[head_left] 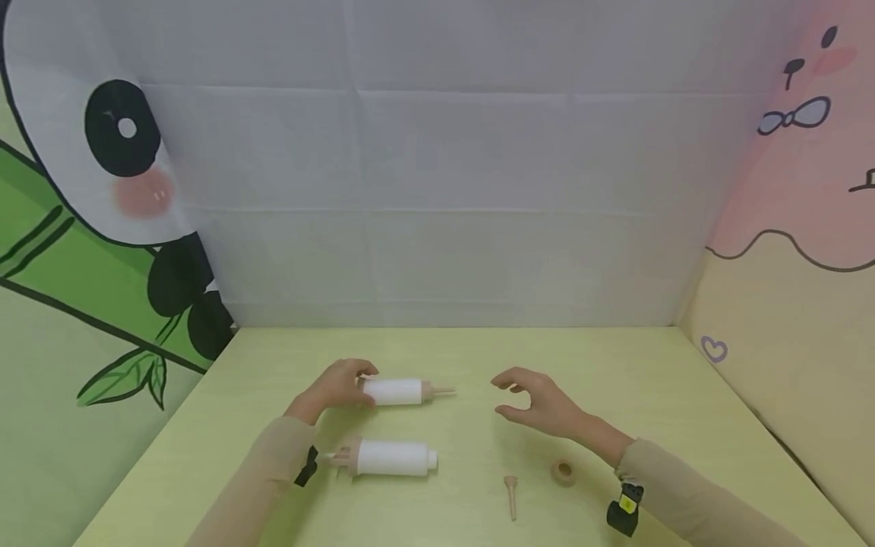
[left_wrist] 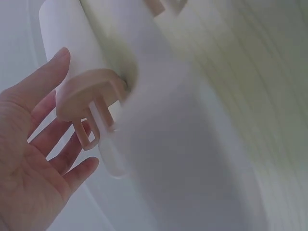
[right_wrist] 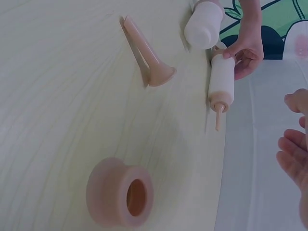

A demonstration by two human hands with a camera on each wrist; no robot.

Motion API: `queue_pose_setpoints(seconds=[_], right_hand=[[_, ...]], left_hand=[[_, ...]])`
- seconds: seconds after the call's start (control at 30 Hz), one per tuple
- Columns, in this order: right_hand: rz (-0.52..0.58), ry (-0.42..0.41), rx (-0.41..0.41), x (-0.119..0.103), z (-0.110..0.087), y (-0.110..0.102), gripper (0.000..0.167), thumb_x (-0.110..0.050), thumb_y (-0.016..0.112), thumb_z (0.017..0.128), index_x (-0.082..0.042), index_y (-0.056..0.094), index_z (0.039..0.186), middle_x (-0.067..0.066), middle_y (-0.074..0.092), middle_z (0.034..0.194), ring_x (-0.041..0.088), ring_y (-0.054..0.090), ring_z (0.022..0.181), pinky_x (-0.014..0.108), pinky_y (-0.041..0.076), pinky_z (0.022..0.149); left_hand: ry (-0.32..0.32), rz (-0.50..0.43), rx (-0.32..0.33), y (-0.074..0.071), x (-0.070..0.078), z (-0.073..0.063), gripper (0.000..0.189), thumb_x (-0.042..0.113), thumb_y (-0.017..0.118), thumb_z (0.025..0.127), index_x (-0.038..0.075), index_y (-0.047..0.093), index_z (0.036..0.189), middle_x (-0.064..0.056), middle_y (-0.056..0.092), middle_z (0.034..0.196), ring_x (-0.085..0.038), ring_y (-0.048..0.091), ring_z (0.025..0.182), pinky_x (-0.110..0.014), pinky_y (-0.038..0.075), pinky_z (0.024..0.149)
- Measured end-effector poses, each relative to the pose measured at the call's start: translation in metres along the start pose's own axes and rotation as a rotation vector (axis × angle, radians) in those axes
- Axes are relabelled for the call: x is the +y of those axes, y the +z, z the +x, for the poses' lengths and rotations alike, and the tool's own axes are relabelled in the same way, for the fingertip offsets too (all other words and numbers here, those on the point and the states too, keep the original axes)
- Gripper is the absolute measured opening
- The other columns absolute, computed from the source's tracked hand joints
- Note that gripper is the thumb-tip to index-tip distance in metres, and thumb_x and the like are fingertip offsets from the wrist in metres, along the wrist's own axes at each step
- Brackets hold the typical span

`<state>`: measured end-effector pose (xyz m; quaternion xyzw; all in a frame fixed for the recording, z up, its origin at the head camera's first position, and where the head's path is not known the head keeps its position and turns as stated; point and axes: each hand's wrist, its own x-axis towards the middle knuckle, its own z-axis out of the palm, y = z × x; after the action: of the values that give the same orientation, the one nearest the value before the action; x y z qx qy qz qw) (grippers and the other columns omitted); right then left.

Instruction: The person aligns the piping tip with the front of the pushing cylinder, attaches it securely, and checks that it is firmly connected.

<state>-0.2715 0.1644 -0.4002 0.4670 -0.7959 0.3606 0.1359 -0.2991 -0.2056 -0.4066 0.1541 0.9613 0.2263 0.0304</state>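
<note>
My left hand (head_left: 342, 384) holds the rear end of a white syringe (head_left: 396, 391), with the thumb on its near side. This syringe lies on the table, its tan cap and thin tan nozzle (right_wrist: 218, 119) pointing right. Close up in the left wrist view are its tan end collar (left_wrist: 89, 89) and slotted frame. A second white syringe (head_left: 393, 458), without a nozzle, lies nearer, beside the left wrist. To the right, my right hand (head_left: 543, 403) hovers over the table with thumb and fingers apart, holding nothing. Below it are a loose tan nozzle (right_wrist: 147, 55) and a tan ring cap (right_wrist: 120, 193).
The pale yellow table (head_left: 465, 516) carries all these parts. A white sheet (head_left: 458, 190) hangs behind it. Painted panels stand at the left and right sides. A blurred pale shape (left_wrist: 173, 120) covers much of the left wrist view.
</note>
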Motion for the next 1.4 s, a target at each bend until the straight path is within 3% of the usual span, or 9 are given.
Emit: queue_pose_setpoints(seconds=[0.27, 0.53, 0.8, 1.17, 1.3, 1.4], right_hand=[[0.022, 0.034, -0.039, -0.001, -0.001, 0.003, 0.033, -0.011, 0.07, 0.079, -0.005, 0.057, 0.109, 0.004, 0.061, 0.103, 0.023, 0.058, 0.093, 0.033, 0.052, 0.076], [0.038, 0.07, -0.066, 0.002, -0.007, 0.005, 0.033, -0.012, 0.069, 0.08, -0.005, 0.057, 0.109, 0.004, 0.061, 0.104, 0.024, 0.058, 0.093, 0.034, 0.052, 0.076], [0.027, 0.112, -0.074, 0.003, -0.016, -0.001, 0.033, -0.014, 0.069, 0.08, -0.006, 0.056, 0.11, 0.004, 0.061, 0.104, 0.025, 0.059, 0.094, 0.035, 0.052, 0.077], [0.029, 0.17, -0.095, 0.004, -0.033, -0.007, 0.033, -0.015, 0.068, 0.081, -0.005, 0.056, 0.11, 0.004, 0.061, 0.104, 0.023, 0.058, 0.094, 0.034, 0.051, 0.077], [0.033, 0.173, -0.093, 0.005, -0.04, -0.01, 0.032, -0.015, 0.068, 0.082, -0.005, 0.056, 0.11, 0.004, 0.061, 0.103, 0.024, 0.058, 0.092, 0.033, 0.051, 0.076], [0.032, 0.177, -0.09, 0.006, -0.043, -0.012, 0.031, -0.014, 0.068, 0.082, -0.005, 0.056, 0.11, 0.006, 0.061, 0.103, 0.025, 0.058, 0.092, 0.033, 0.051, 0.076]], left_hand=[[0.031, 0.006, 0.014, -0.008, 0.009, -0.008, 0.051, 0.02, 0.078, 0.07, 0.002, 0.06, 0.114, -0.013, 0.059, 0.116, -0.034, 0.052, 0.108, -0.047, 0.043, 0.088], [0.093, 0.016, 0.04, -0.014, 0.018, -0.01, 0.049, 0.02, 0.076, 0.073, 0.001, 0.059, 0.114, -0.014, 0.058, 0.116, -0.036, 0.053, 0.105, -0.047, 0.045, 0.084], [0.134, 0.06, 0.085, -0.012, 0.04, -0.011, 0.044, 0.022, 0.075, 0.074, 0.004, 0.061, 0.112, -0.013, 0.06, 0.115, -0.033, 0.053, 0.107, -0.046, 0.043, 0.088], [0.249, 0.103, 0.189, 0.004, 0.078, -0.018, 0.039, 0.02, 0.074, 0.074, 0.004, 0.062, 0.107, -0.01, 0.062, 0.11, -0.029, 0.056, 0.104, -0.042, 0.045, 0.087], [0.255, 0.095, 0.214, 0.014, 0.095, -0.02, 0.036, 0.02, 0.074, 0.075, 0.005, 0.063, 0.106, -0.009, 0.063, 0.109, -0.028, 0.057, 0.103, -0.041, 0.047, 0.084], [0.22, 0.08, 0.227, 0.02, 0.105, -0.02, 0.036, 0.022, 0.073, 0.075, 0.006, 0.063, 0.106, -0.009, 0.063, 0.109, -0.028, 0.056, 0.104, -0.041, 0.047, 0.084]])
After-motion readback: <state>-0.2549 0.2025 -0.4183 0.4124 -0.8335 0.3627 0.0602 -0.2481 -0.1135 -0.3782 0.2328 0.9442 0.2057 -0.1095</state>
